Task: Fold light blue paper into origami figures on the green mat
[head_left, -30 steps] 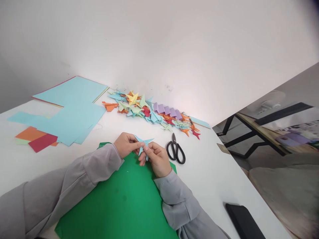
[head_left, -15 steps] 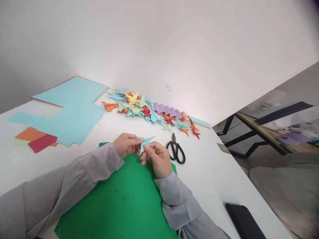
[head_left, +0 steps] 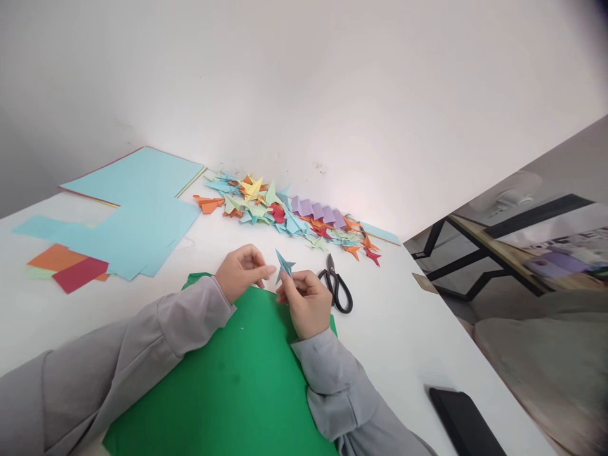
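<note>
Writing first: at far right, beyond the table [head_left: 380,354], we note dark marks on a background surface [head_left: 570,240] that may be lettering, too blurred for us to read.

Hands, two, both in grey sleeves [head_left: 128,348]. Right hand [head_left: 306,305]: thumb and fingers pinched together on one small blue folded paper [head_left: 285,262], its points sticking up and out above the grip. The paper is held up between the hands, over the far end of the green sheet [head_left: 228,380]. Left hand [head_left: 240,273]: fingers loosely curled, thumb stretched toward the paper but apart from it, nothing in its hold.

Counts: one green sheet under the hands; one pair of black-handled scissors [head_left: 338,288] just beyond the right hand, blades toward the wall [head_left: 294,88], one handle loop partly behind the fingers; one flat black object [head_left: 463,418] near the table's right edge.

By the wall, a long heap of folded paper pieces [head_left: 254,189] in blue, orange, pale green, yellow and red, overlapping too closely for us to count. Five purple peaks [head_left: 317,210] stand in a row within it. At left, a stack of large sheets [head_left: 137,172], blue on top; nearer, overlapping blue sheets [head_left: 137,237] and one red rectangle [head_left: 82,275] lying partly over an orange one [head_left: 54,256].
</note>
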Motion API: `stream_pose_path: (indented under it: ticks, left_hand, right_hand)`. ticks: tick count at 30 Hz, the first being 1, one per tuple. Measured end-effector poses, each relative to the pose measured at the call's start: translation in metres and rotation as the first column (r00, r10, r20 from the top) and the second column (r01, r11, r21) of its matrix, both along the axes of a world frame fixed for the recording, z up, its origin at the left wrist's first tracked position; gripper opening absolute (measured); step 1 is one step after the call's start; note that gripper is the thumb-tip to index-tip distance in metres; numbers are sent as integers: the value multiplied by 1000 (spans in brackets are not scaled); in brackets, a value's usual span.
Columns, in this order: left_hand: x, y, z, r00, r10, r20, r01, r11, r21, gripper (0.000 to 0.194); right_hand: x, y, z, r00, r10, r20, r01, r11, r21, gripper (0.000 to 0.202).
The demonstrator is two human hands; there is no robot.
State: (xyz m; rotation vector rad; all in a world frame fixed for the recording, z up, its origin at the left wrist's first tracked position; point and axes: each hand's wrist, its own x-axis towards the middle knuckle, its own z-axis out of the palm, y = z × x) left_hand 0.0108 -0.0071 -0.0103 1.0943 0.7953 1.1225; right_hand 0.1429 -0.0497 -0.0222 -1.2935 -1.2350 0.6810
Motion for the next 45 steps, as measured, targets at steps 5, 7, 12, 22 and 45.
stream_pose_path:
  ticks: [5, 7, 12, 22, 45]
  left_hand:
    - [3, -9, 1, 990, -77, -116, 84, 995, 54, 37]
    - [2, -8, 1, 986, -75, -146, 82, 996, 44, 36]
    - [-1, -2, -4, 984, -75, -161, 87, 994, 68, 39]
    - [-8, 7, 1, 983, -119, -137, 136, 984, 118, 27]
    - [-8, 8, -6, 969, -238, -62, 233, 970, -72, 33]
  right_hand:
    - [-1, -3, -3, 923, -55, 380, 2, 990, 138, 14]
    - [-3, -4, -2, 884, -43, 465, -44, 984, 174, 10]
    - [-6, -9, 4, 874, 149, 462, -220, 970, 104, 10]
    - [7, 6, 1, 948, 120, -296, -136, 990, -35, 25]
    - [5, 4, 1, 884, 343, -319, -396, 911, -117, 23]
